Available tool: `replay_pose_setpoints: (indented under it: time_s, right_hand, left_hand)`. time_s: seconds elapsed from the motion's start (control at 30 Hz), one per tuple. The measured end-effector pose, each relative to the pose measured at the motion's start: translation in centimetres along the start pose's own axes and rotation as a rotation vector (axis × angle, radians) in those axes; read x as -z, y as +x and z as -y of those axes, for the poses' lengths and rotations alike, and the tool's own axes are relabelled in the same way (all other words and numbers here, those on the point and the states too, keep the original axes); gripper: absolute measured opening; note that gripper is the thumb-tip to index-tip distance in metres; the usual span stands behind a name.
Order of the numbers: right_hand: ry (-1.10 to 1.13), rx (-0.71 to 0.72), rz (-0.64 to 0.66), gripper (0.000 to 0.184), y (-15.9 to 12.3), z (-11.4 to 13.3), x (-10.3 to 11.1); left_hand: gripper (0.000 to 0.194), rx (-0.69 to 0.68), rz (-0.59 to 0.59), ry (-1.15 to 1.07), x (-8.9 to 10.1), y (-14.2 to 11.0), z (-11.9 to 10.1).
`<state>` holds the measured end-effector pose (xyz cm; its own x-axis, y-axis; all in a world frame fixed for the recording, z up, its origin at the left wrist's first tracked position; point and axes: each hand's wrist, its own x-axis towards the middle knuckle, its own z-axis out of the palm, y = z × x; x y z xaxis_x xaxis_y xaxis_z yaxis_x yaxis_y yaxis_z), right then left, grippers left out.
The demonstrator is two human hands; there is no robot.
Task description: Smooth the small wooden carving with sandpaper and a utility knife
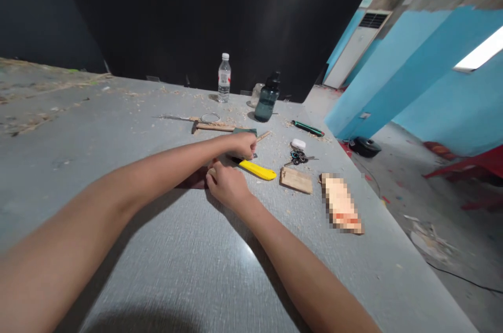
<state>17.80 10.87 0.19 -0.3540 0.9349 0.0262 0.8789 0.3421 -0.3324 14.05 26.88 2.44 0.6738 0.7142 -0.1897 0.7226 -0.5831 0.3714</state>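
My left hand [244,145] reaches across the table, its fingers curled down and closed. What it holds, if anything, is hidden. A dark green piece [248,131] and a thin wooden strip [263,136] show just beyond it. My right hand [228,182] is closed nearer to me, its fingers bent at the end of a flat dark reddish-brown piece [192,180]. Whether it grips that piece cannot be made out. A yellow-handled utility knife [258,170] lies beside both hands, its black end partly under the left one. Behind the left forearm lies a hammer [216,127] with a wooden handle.
To the right lie a wooden block [296,180], keys [299,157], a white case [298,143], a green cutter [308,128] and a pixelated item [341,204]. A water bottle [224,78] and a dark bottle [268,98] stand at the back. Wood shavings litter the grey table [176,265].
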Motion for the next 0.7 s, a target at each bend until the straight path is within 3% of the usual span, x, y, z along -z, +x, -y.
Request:
replay_pose_setpoints:
  time_s: [0.27,0.4,0.57,0.7]
  right_hand:
    - [0.001,0.003,-0.010,0.034,0.0,-0.1,-0.3]
    - [-0.007,0.004,-0.014,0.033,-0.1,-0.1,-0.3]
    - [-0.009,0.004,-0.005,0.033,-0.1,0.0,-0.2]
    - [-0.008,-0.009,0.006,0.033,0.0,0.0,-0.2]
  left_hand:
    - [0.025,0.060,0.086,0.144,0.8,0.1,1.4]
    - [0.038,0.139,0.107,0.219,2.1,-0.6,3.6]
    - [0.040,0.244,0.002,0.289,3.6,-2.1,7.0]
    - [0.031,0.227,-0.116,0.285,3.9,-3.0,8.2]
